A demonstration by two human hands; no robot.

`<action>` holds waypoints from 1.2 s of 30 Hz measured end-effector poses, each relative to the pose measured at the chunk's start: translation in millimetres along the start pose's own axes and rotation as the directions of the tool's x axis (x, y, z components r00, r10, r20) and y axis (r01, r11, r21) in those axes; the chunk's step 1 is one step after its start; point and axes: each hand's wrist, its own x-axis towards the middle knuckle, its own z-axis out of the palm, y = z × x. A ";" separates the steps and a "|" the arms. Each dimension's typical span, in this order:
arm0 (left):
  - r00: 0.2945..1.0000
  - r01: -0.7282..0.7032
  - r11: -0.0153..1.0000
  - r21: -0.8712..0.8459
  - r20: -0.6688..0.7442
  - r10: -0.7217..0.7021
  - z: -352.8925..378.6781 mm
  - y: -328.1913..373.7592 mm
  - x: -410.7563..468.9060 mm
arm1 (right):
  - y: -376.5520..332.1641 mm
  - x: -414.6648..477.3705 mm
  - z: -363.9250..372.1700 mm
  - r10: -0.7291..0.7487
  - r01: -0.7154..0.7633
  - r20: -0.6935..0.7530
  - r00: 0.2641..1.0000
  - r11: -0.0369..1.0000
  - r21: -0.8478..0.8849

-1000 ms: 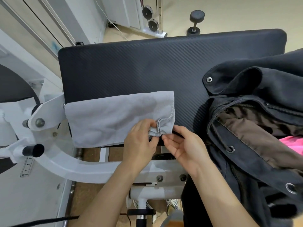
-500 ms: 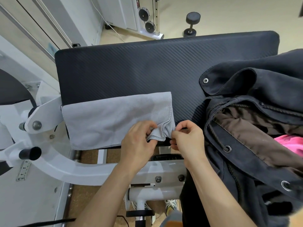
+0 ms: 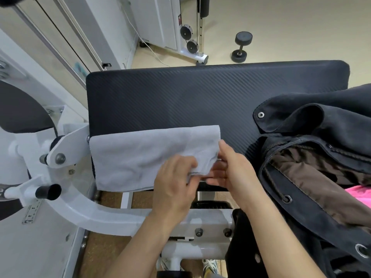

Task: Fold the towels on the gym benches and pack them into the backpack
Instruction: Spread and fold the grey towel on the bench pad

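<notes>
Grey towel (image 3: 140, 157), folded to a long rectangle, lies flat along the near edge of the black gym bench pad (image 3: 180, 97), with its near right corner lifted and bunched. Black backpack (image 3: 341, 125), mouth open, brown lining showing, sits on the pad's right end.

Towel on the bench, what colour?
Plain light grey towel, no pattern, lying on the black bench pad. Head view shows it best.

No lettering, label or number is clear enough to read.
</notes>
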 end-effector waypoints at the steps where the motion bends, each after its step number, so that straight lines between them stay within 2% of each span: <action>1: 0.991 -0.120 0.991 0.058 0.066 0.116 3.0 -4.4 -3.5 | -4.4 4.2 1.1 -0.001 0.002 0.045 0.999 1.000 -0.018; 3: 0.957 -0.246 0.964 0.102 0.183 0.225 9.5 -12.0 -9.2 | -10.7 12.7 7.1 -0.084 0.085 0.012 0.996 0.992 -0.093; 5: 0.942 -0.261 0.961 0.088 0.242 0.234 12.8 -14.5 -12.9 | -13.6 18.9 11.4 -0.154 0.136 -0.093 0.984 0.974 -0.179; 9: 0.899 -0.208 0.978 0.026 0.400 0.180 11.3 -14.3 -13.3 | -13.9 25.5 15.3 -0.306 0.248 -0.152 0.940 0.917 -0.312; 12: 0.866 -0.046 0.996 -0.072 0.494 0.075 0.5 -19.0 -11.7 | -8.0 28.9 13.3 -0.429 0.304 -0.143 0.892 0.802 -0.514; 13: 0.888 0.021 0.995 -0.096 0.460 0.025 -6.8 -21.9 -9.3 | -6.8 30.1 11.7 -0.454 0.307 -0.137 0.880 0.765 -0.566; 15: 0.962 0.095 0.994 -0.056 0.263 -0.077 -25.1 -33.3 2.6 | -6.8 32.8 9.7 -0.497 0.283 -0.139 0.856 0.677 -0.680; 17: 0.993 0.113 0.987 0.114 0.015 -0.115 -44.0 -56.4 21.3 | -9.3 36.2 9.3 -0.543 0.250 -0.153 0.826 0.596 -0.763; 18: 0.991 0.133 0.970 0.205 -0.054 -0.124 -53.3 -70.1 31.1 | -10.6 37.8 9.3 -0.570 0.245 -0.161 0.806 0.568 -0.786; 20: 0.985 0.175 0.919 0.354 -0.066 -0.162 -67.6 -94.7 44.7 | -11.6 40.6 9.3 -0.629 0.265 -0.171 0.758 0.537 -0.801; 22: 0.974 0.208 0.872 0.442 -0.012 -0.226 -74.7 -109.0 48.4 | -12.7 42.7 8.6 -0.651 0.299 -0.165 0.741 0.540 -0.787; 25: 0.958 0.224 0.837 0.500 0.043 -0.282 -81.1 -114.2 50.2 | -18.1 47.4 4.6 -0.599 0.311 -0.080 0.797 0.519 -0.796; 27: 0.940 0.240 0.806 0.540 0.078 -0.332 -87.2 -114.0 55.0 | -24.6 52.7 1.5 -0.552 0.283 0.000 0.834 0.427 -0.859; 29: 0.915 0.253 0.773 0.582 0.115 -0.386 -94.7 -113.6 57.9 | -31.1 54.3 -0.7 -0.545 0.279 0.062 0.836 0.326 -0.903; 31: 0.899 0.234 0.771 0.592 0.169 -0.403 -100.9 -110.7 58.1 | -36.4 52.1 -4.5 -0.520 0.303 0.088 0.850 0.343 -0.889; 33: 0.886 0.231 0.824 0.517 0.238 -0.397 -107.0 -101.1 56.0 | -48.3 46.0 -8.2 -0.491 0.340 0.084 0.867 0.458 -0.822; 34: 0.869 0.279 0.858 0.430 0.267 -0.416 -108.7 -94.0 53.4 | -59.7 42.0 -9.4 -0.503 0.358 0.073 0.861 0.498 -0.790; 36: 0.825 0.432 0.881 0.193 0.311 -0.472 -107.1 -78.8 43.8 | -90.4 36.0 -6.0 -0.591 0.399 0.033 0.806 0.500 -0.769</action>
